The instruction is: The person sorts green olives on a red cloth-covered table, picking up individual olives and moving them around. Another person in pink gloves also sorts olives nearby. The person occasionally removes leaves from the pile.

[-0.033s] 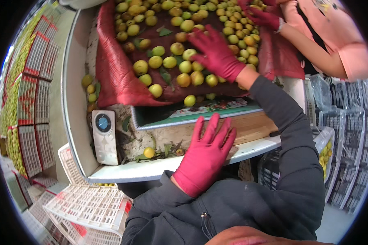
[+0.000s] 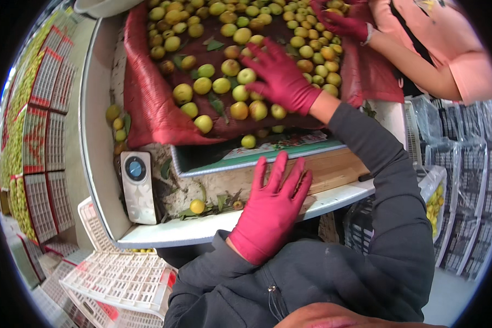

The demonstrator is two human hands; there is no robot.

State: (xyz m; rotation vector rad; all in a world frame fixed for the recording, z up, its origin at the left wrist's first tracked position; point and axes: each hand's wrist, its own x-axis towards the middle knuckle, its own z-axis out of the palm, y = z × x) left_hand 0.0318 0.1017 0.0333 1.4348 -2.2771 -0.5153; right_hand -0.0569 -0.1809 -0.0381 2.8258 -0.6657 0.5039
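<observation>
Round yellow-green fruits (image 2: 221, 86), some with brownish blush, lie loose on a dark red mesh cloth (image 2: 164, 117). Over them my right hand (image 2: 284, 79), in a red glove, reaches in with fingers apart; its fingertips and thumb are beside or on several fruits, and it grips none that I can see. My left hand (image 2: 270, 213), gloved alike, is spread above the white front edge (image 2: 202, 232) of the table, near a wooden board (image 2: 333, 167), with nothing in it. A single fruit (image 2: 248, 141) sits at the cloth's near edge, by a green-bottomed tray (image 2: 229, 164).
A white patterned phone-like device (image 2: 139, 188) lies at the table's left corner, near leaves and one yellow fruit (image 2: 197, 206). Another person's gloved hand (image 2: 344, 24) works at far right. White plastic crates (image 2: 120, 279) stand at lower left, fruit-filled crates (image 2: 35, 142) beyond, dark stacked crates (image 2: 459, 186) right.
The whole view has shifted slightly. My right hand has moved a little left and nearer over the fruits. The left hand keeps its place, fingers still spread.
</observation>
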